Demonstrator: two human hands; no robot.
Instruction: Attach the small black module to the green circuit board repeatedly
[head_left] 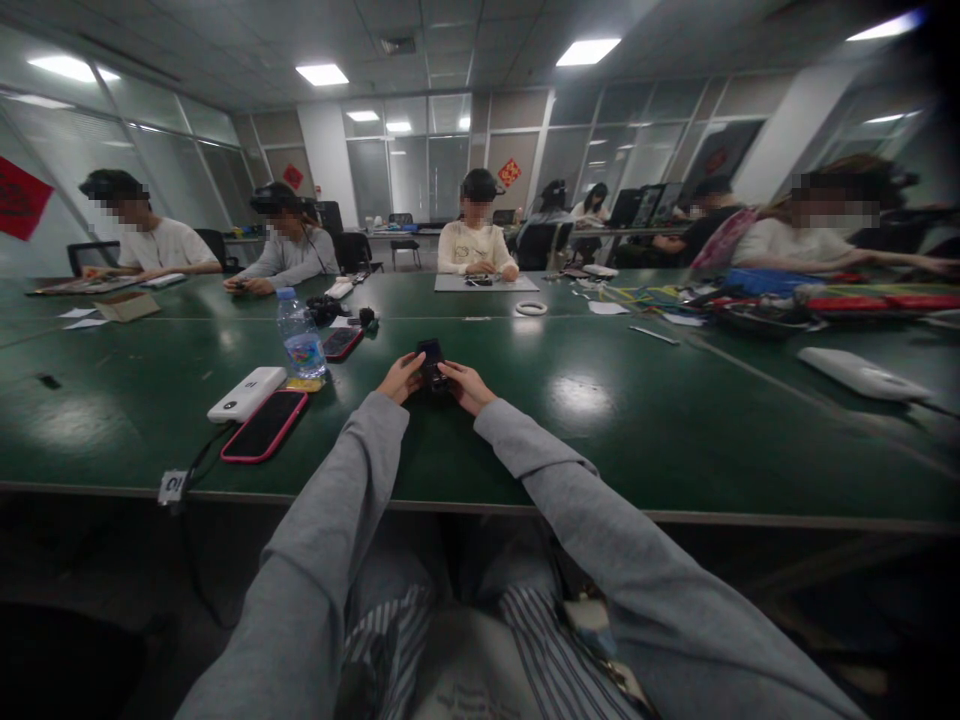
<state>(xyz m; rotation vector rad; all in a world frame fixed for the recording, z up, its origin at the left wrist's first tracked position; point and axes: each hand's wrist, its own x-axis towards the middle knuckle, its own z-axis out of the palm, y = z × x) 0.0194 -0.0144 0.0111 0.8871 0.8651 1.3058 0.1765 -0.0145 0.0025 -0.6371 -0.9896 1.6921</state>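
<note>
Between my two hands is a small black handheld device (pixel 432 362), with what looks like a dark screen at its top; its exact kind does not show. My left hand (pixel 402 378) grips the device's left side, thumb along the edge. On the opposite side my right hand (pixel 466 387) closes on the lower right part, its thumb over the front. The fingers behind the device are hidden. Both forearms in grey sleeves reach over the near edge of the green table (pixel 525 450).
To the left are a water bottle (pixel 301 338), a pink-cased phone (pixel 265 426), a white power bank (pixel 248 394) with a cable, and another phone (pixel 343 343). A white ring (pixel 531 309) lies ahead. Tools and cables (pixel 780 305) are heaped at right. Several people sit across the table.
</note>
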